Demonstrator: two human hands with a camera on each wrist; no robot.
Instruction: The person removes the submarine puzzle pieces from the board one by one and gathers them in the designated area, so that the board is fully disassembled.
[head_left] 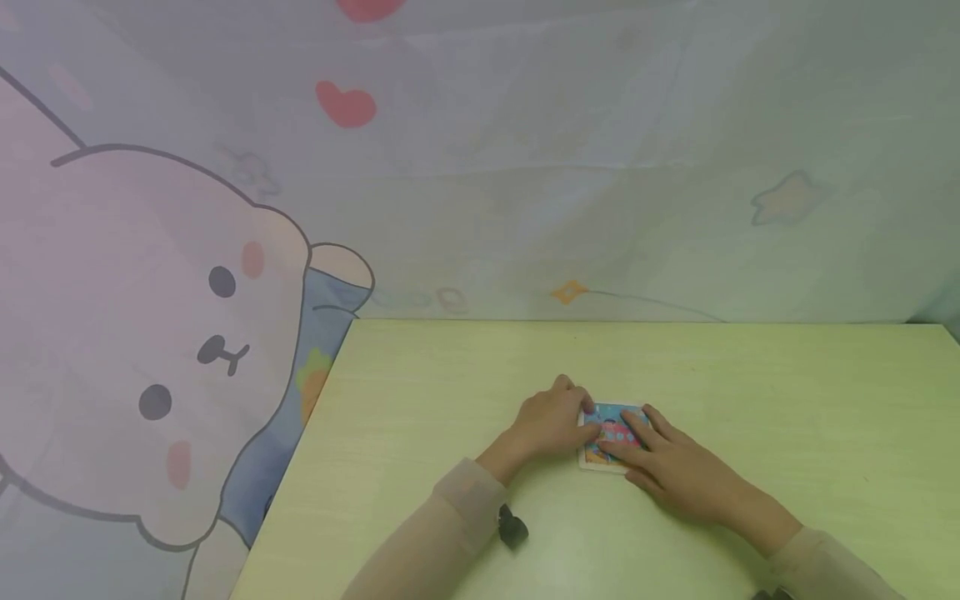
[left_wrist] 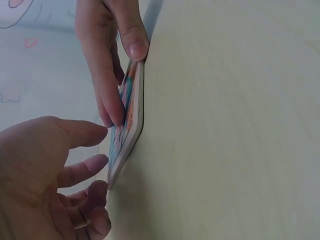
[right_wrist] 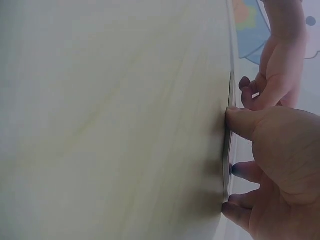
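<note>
A small square picture board (head_left: 617, 429), with a colourful printed face and a pale rim, lies flat on the table. My right hand (head_left: 686, 475) holds it from the right. Its thumb (right_wrist: 242, 122) is at the near edge and its other fingers reach over the face and to the far edge. At the board's left side is my left hand (head_left: 551, 421), with bent, loosely spread fingers (left_wrist: 82, 170) and the thumb tip over the printed face. Part of the picture is hidden under the fingers of the right hand.
The pale yellow table (head_left: 420, 392) runs back to a hanging cloth (head_left: 525, 167) with a printed bear, hearts and stars. A small black object (head_left: 512, 527) shows beside the left sleeve (head_left: 442, 533).
</note>
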